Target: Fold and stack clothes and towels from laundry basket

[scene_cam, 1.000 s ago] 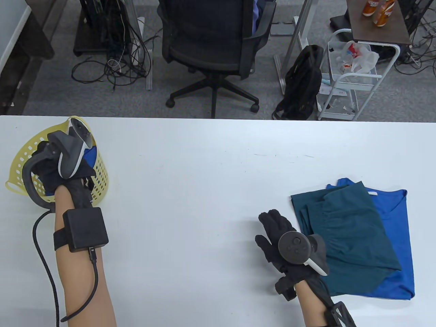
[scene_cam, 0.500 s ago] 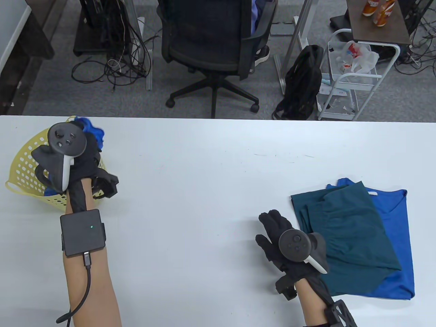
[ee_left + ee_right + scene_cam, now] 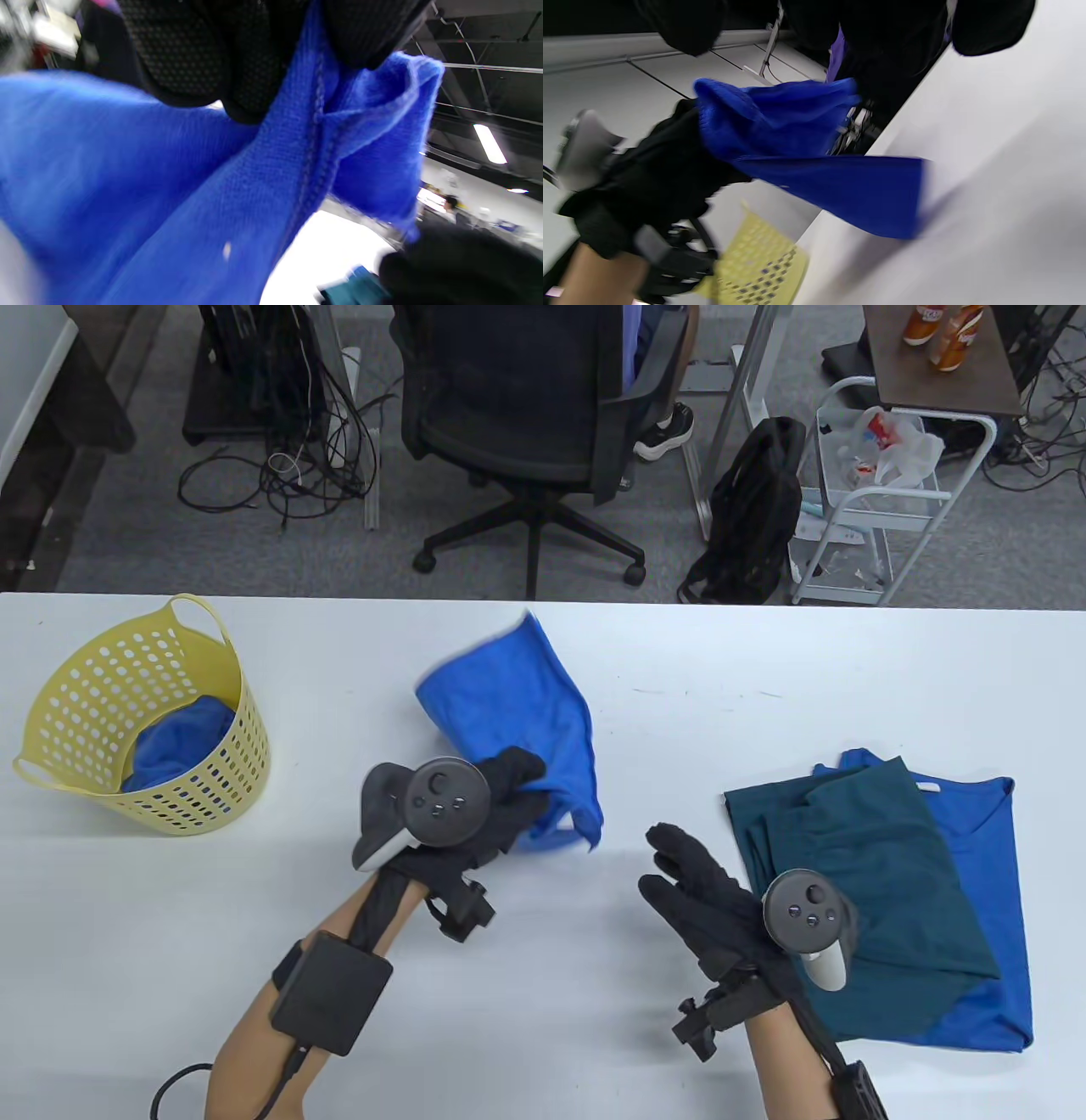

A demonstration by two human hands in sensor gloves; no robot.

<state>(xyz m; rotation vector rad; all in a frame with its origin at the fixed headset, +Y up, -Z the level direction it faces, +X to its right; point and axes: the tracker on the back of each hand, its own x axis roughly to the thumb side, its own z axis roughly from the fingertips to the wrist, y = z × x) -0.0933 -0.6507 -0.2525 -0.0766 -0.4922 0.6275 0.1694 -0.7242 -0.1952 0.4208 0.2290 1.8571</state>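
Note:
My left hand [image 3: 501,802] grips a bright blue towel [image 3: 517,712] by its near edge and holds it above the middle of the white table [image 3: 424,1001]. In the left wrist view the gloved fingers [image 3: 203,55] pinch the blue towel [image 3: 203,186] along a seam. The towel [image 3: 814,169] hangs in the air in the right wrist view too. My right hand [image 3: 687,874] hovers open just right of the towel, fingers straight, holding nothing. A yellow laundry basket [image 3: 110,678] stands at the far left with another blue cloth [image 3: 178,742] inside.
A teal garment [image 3: 857,891] lies folded on top of a blue shirt [image 3: 984,848] at the table's right. Beyond the far edge stand an office chair [image 3: 534,415], a black backpack [image 3: 755,509] and a white cart [image 3: 882,492].
My left hand lifted the blue towel out of the basket and carried it right to the table's middle. My right hand shifted slightly right and turned toward the towel.

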